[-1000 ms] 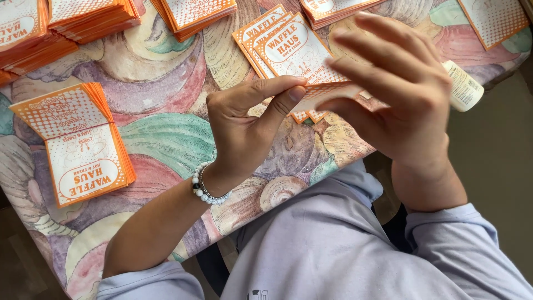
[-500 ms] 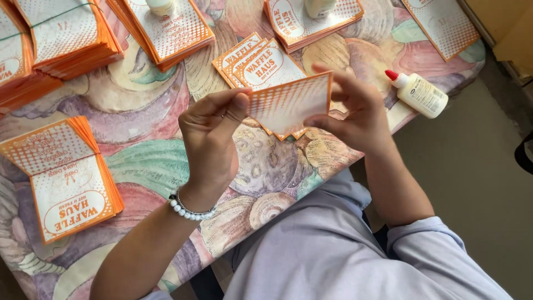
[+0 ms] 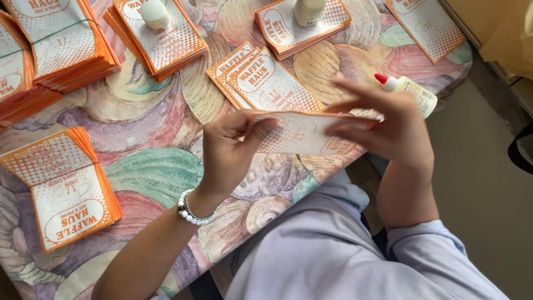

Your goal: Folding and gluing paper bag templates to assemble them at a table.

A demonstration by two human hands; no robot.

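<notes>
Both hands hold one orange-and-white printed paper sleeve (image 3: 302,133) flat above the table's near edge. My left hand (image 3: 227,153), with a bead bracelet at the wrist, pinches its left end. Over its right end, my right hand (image 3: 388,125) presses with fingers spread. Just behind the sleeve lies a small fanned stack of the same sleeves (image 3: 261,80). A white glue bottle with a red cap (image 3: 408,93) lies on the table beyond my right hand.
More sleeve stacks lie around: near left (image 3: 64,186), far left bound with a band (image 3: 53,41), two at the back weighted by white bottles (image 3: 161,33) (image 3: 302,25), one far right (image 3: 427,25). The table wears a shell-patterned cloth (image 3: 150,166). Floor lies right.
The sleeve has turned from tilted to flat and level between my hands. My right hand has shifted onto its right end with fingers spread. The camera view has moved in closer.
</notes>
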